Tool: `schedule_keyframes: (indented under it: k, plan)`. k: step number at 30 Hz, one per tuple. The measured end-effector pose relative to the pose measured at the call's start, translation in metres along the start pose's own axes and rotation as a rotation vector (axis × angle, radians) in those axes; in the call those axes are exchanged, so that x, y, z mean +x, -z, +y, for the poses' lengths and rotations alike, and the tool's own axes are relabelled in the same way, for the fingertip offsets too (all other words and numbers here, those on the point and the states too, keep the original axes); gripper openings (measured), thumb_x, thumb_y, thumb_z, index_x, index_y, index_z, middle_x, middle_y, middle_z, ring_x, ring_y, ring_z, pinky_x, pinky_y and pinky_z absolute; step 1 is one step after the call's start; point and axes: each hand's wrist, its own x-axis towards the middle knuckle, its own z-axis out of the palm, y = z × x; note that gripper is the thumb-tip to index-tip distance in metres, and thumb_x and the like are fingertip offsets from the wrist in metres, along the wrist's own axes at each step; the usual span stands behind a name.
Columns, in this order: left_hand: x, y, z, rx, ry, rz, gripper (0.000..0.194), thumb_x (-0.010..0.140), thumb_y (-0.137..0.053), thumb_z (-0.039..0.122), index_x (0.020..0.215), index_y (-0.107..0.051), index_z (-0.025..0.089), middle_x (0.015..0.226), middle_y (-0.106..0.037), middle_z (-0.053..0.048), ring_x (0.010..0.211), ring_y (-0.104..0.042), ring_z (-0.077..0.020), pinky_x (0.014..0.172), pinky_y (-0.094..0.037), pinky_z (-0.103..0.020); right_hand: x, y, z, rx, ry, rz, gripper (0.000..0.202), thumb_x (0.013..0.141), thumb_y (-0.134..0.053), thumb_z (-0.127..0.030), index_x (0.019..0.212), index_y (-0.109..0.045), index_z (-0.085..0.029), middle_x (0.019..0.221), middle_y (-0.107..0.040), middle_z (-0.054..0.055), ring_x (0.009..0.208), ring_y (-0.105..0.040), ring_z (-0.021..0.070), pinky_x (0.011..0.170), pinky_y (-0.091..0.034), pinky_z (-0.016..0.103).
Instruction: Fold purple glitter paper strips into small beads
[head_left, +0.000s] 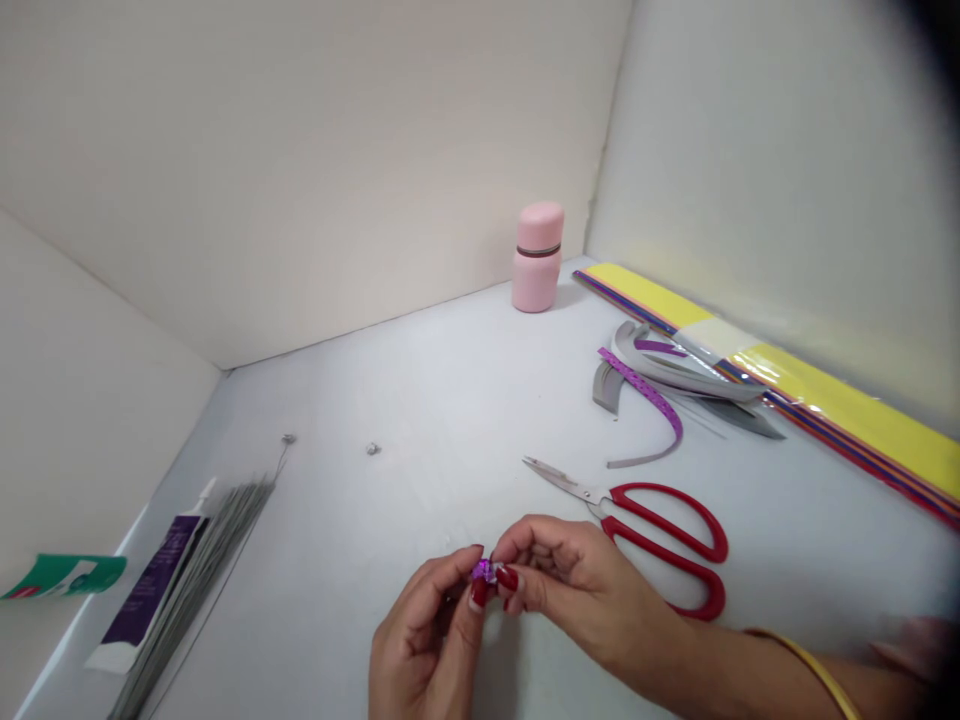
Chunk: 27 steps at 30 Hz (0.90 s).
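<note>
Scrap (484, 571) of shiny purple material sits above the surface (337, 570), clamped in the pinching grip of the left hand (427, 635) and the right hand (589, 585), presumably because something so tiny needs steadying from both sides; scissors (598, 495) lie just beside the right hand, likely for easy reach, while purple and grey strips (651, 390) rest farther off, perhaps for elbow room

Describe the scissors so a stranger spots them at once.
Over the table, find the right hand. Just beyond it, on the near side of the curved purple strip, lie the scissors. Their big red loop handles set them apart from the grey strips nearby.
</note>
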Motion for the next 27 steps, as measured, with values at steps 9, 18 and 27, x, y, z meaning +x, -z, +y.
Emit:
schedule_keyframes:
  k: [9, 18, 27]
  plan:
    - [-0.002, 0.003, -0.011, 0.103, -0.159, -0.075, 0.019, 0.078, -0.059, 0.015, 0.092, -0.067, 0.025, 0.082, -0.068, 0.001, 0.076, -0.064, -0.0099, 0.069, -0.049, -0.012, 0.004, -0.001, -0.006, 0.069, -0.183, 0.024, 0.022, 0.072, -0.065, -0.033, 0.072, -0.055, -0.013, 0.06, -0.059, -0.001, 0.054, -0.055, 0.0091, 0.054, -0.04, 0.021]
    - [0.0, 0.003, -0.012, 0.159, -0.17, -0.104, 0.017, 0.079, -0.058, 0.016, 0.091, -0.066, 0.024, 0.08, -0.067, 0.0, 0.072, -0.064, -0.0093, 0.068, -0.049, -0.012, 0.003, 0.0, -0.007, 0.064, -0.152, 0.005, 0.022, 0.073, -0.064, -0.033, 0.071, -0.054, -0.014, 0.061, -0.058, -0.001, 0.055, -0.053, 0.0097, 0.056, -0.04, 0.022]
    - [-0.002, 0.002, -0.013, 0.223, -0.189, -0.074, 0.017, 0.078, -0.059, 0.02, 0.092, -0.068, 0.02, 0.081, -0.069, -0.004, 0.074, -0.065, -0.0144, 0.066, -0.052, -0.018, -0.001, 0.0, -0.004, -0.032, 0.007, 0.041, 0.007, 0.078, -0.059, -0.017, 0.072, -0.059, -0.015, 0.067, -0.063, 0.0, 0.066, -0.058, 0.0117, 0.063, -0.045, 0.023]
